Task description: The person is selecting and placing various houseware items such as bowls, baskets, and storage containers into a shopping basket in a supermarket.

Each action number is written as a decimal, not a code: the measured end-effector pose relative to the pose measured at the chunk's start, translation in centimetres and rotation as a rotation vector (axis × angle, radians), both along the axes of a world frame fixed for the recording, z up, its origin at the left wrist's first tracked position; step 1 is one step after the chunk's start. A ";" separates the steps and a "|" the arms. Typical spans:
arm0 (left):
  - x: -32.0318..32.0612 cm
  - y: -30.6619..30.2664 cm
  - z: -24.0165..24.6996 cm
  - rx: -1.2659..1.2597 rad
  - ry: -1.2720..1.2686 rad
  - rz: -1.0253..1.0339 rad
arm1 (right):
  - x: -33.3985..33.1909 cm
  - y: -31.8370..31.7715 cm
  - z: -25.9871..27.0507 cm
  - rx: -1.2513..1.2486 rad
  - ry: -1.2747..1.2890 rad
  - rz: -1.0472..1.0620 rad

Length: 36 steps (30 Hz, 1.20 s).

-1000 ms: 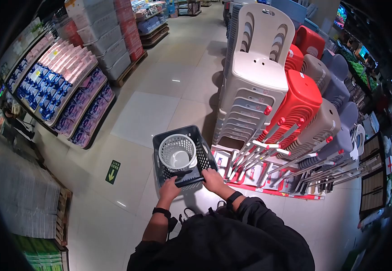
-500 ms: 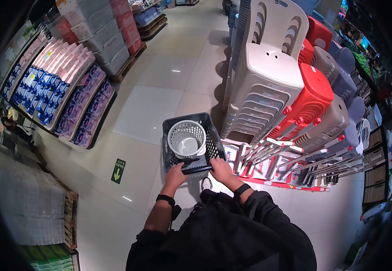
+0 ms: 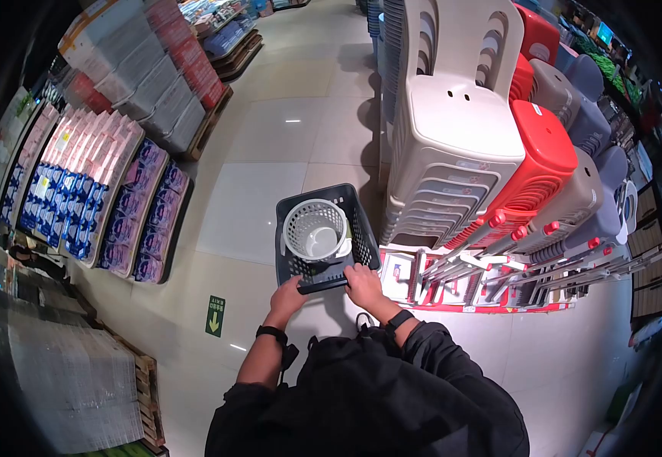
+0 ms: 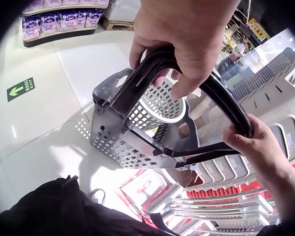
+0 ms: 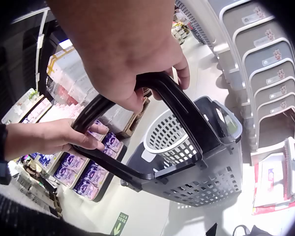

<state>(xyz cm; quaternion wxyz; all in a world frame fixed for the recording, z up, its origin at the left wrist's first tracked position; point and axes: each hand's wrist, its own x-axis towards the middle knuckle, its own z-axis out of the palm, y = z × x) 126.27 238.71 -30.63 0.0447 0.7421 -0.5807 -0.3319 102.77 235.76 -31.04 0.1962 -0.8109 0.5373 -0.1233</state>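
Both hands hold the black handle (image 3: 323,286) of a dark grey shopping basket (image 3: 288,266), the left hand (image 3: 288,300) at one end and the right hand (image 3: 365,288) at the other. In the left wrist view, the left hand (image 4: 182,37) curls its fingers over the bar. The right wrist view has the right hand (image 5: 135,61) wrapped round the handle from above. Inside the shopping basket stands a round white perforated basket (image 3: 318,241), upright, with its open top facing up. The shopping basket has slotted walls and hangs in front of the body.
Stacked beige chairs (image 3: 464,114) and red chairs (image 3: 544,145) rise close on the right, with metal-legged folded items (image 3: 491,263) below. A shelf of packaged goods (image 3: 79,198) stands left. Wrapped stacks (image 3: 72,381) sit on pallets. A green exit sign (image 3: 214,316) marks the tiled floor.
The view has advanced along the aisle; the chair stacks on the right look nearer and the exit sign sits lower. Both hands keep their grip, and the shopping basket has shifted slightly right in view.
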 end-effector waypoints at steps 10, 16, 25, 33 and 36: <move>1.9 -9.1 0.0 0.020 -0.022 -0.085 | 2.0 -7.7 -0.5 0.006 -0.016 -0.080; 3.9 -14.7 -1.1 -0.029 0.020 -0.175 | 3.8 -11.9 -1.2 0.006 0.007 -0.163; 6.0 -22.8 -1.7 0.008 0.014 -0.272 | 6.5 -17.3 -2.0 0.007 0.012 -0.316; 7.0 -28.6 -2.6 -0.068 0.094 -0.303 | 7.1 -22.5 -1.8 0.014 0.004 -0.326; 7.3 -31.3 -3.3 -0.054 0.078 -0.291 | 7.2 -24.9 -1.8 -0.012 -0.022 -0.307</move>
